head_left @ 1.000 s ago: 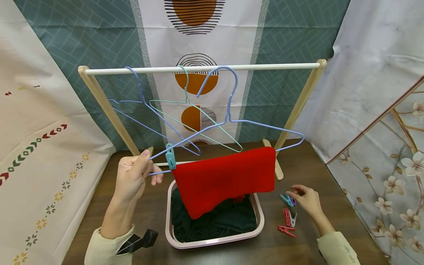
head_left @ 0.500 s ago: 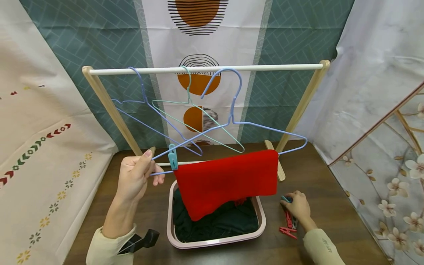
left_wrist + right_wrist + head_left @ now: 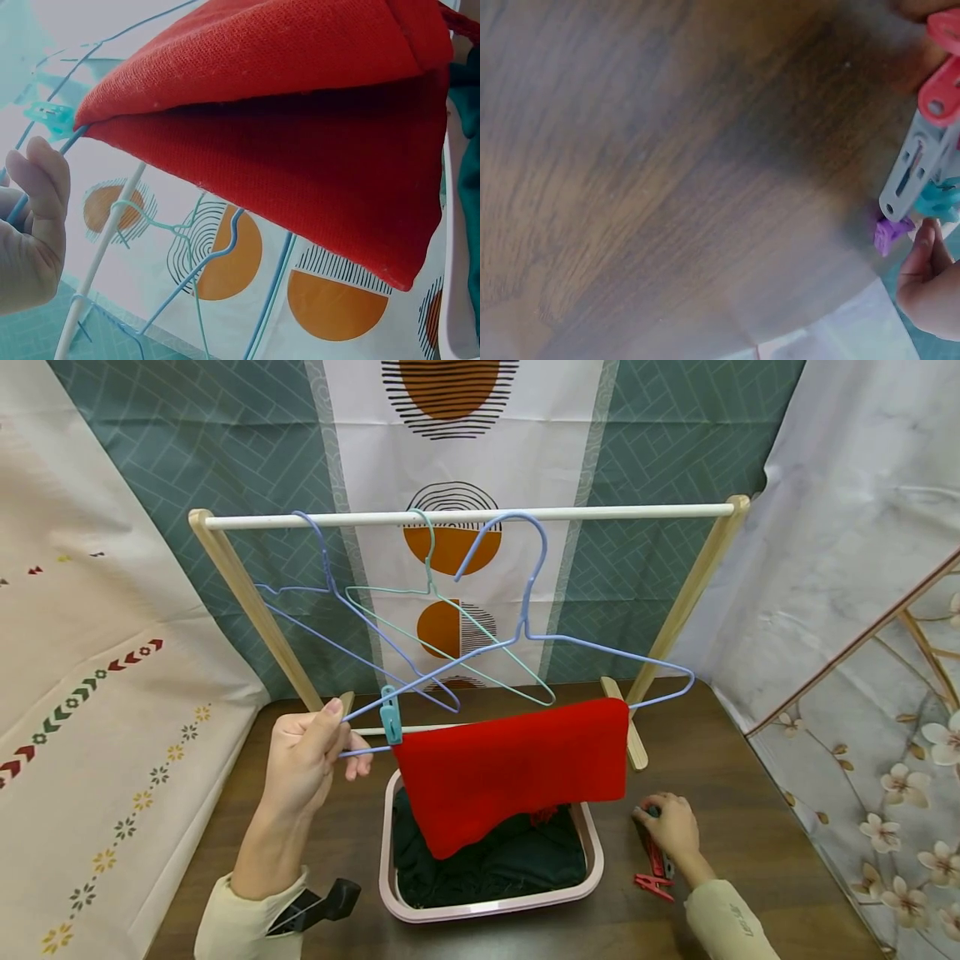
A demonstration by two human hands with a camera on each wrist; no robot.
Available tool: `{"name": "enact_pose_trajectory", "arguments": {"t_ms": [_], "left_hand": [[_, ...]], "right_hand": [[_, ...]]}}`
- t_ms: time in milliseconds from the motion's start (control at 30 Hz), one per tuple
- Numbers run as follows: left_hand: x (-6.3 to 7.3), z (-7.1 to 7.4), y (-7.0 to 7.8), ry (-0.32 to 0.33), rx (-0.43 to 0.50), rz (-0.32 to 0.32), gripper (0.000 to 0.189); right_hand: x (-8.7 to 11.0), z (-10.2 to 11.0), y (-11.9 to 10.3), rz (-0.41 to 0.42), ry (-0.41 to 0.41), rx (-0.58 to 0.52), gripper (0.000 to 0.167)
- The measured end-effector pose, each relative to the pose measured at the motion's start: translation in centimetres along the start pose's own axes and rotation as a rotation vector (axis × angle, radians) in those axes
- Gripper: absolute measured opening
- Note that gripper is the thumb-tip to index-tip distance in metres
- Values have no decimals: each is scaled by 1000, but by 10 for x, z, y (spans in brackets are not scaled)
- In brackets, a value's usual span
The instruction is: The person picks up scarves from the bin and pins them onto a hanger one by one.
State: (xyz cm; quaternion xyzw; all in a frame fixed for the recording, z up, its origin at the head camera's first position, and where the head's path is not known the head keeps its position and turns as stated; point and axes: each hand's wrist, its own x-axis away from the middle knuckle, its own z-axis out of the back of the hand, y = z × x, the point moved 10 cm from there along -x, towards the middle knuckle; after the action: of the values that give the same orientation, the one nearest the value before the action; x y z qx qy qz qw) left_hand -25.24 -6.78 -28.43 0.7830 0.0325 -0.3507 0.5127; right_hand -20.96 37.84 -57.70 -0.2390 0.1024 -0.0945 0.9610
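My left hand (image 3: 303, 756) grips the left end of a blue clothes hanger (image 3: 577, 642), holding it up in front of the rack. Folded over its lower bar hangs a red knitted cloth (image 3: 517, 768), and a teal clothespin (image 3: 391, 717) is clipped at the cloth's left edge. In the left wrist view the cloth (image 3: 300, 142) drapes open in two layers. Low on the right, my right hand (image 3: 673, 831) pinches another teal clothespin (image 3: 939, 201) at the table. Beside it lie a grey clothespin (image 3: 909, 169), a purple one (image 3: 891, 234) and red ones (image 3: 654, 885).
Behind stands a drying rack with a white rod (image 3: 600, 513) and wooden legs (image 3: 693, 585). A second blue hanger (image 3: 327, 568) and a green hanger (image 3: 431, 564) hang from it. Below the cloth, a pale pink basket (image 3: 491, 910) holds dark green fabric (image 3: 510, 868).
My right hand has moved left onto the clothespins, and its fingers have closed on a teal one. My left hand, the hanger and the red cloth stay nearly in place.
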Motion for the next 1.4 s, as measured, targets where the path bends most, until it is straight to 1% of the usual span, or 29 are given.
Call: {"name": "enact_pose_trajectory", "arguments": {"t_ms": [233, 333, 433, 500, 567, 633, 700, 800, 867, 900, 1000, 1133, 1200, 1233, 1300, 1400], "left_hand": [[0, 0, 0, 1, 15, -12, 50], [0, 0, 0, 4, 14, -7, 51], [0, -1, 0, 6, -2, 4, 51], [0, -1, 0, 7, -8, 7, 51], [0, -1, 0, 6, -8, 7, 51], [1, -1, 0, 5, 2, 2, 51], [1, -2, 0, 3, 13, -5, 50], [1, -2, 1, -1, 20, -14, 50], [1, -3, 1, -4, 22, -17, 50], [1, -3, 1, -4, 23, -16, 50], [2, -2, 1, -4, 23, -13, 50], [3, -2, 1, -3, 21, -10, 50], [3, -2, 1, -7, 22, -12, 50], [3, -2, 1, -9, 23, -12, 50], [2, -3, 1, -14, 25, -13, 49], [2, -4, 1, -17, 24, -11, 49]], "right_hand": [[-2, 19, -11, 83, 132, -116, 10], [-1, 27, -10, 83, 198, -140, 14], [0, 34, -9, 58, 240, -190, 27], [1, 40, -10, 40, 254, -215, 39], [1, 44, -9, 16, 261, -231, 45], [1, 48, -8, -21, 252, -248, 43], [1, 50, -5, -79, 231, -290, 37], [2, 55, -2, -162, 193, -398, 33], [2, 63, -3, -184, 203, -478, 32], [1, 69, -4, -180, 213, -519, 32], [-1, 91, -14, -132, 257, -610, 31], [-3, 122, -33, -23, 292, -684, 29], [-3, 137, -43, 41, 299, -743, 27], [-3, 145, -49, 76, 305, -789, 26], [-2, 161, -60, 161, 313, -922, 25], [-1, 187, -81, 297, 324, -1158, 23]]}}
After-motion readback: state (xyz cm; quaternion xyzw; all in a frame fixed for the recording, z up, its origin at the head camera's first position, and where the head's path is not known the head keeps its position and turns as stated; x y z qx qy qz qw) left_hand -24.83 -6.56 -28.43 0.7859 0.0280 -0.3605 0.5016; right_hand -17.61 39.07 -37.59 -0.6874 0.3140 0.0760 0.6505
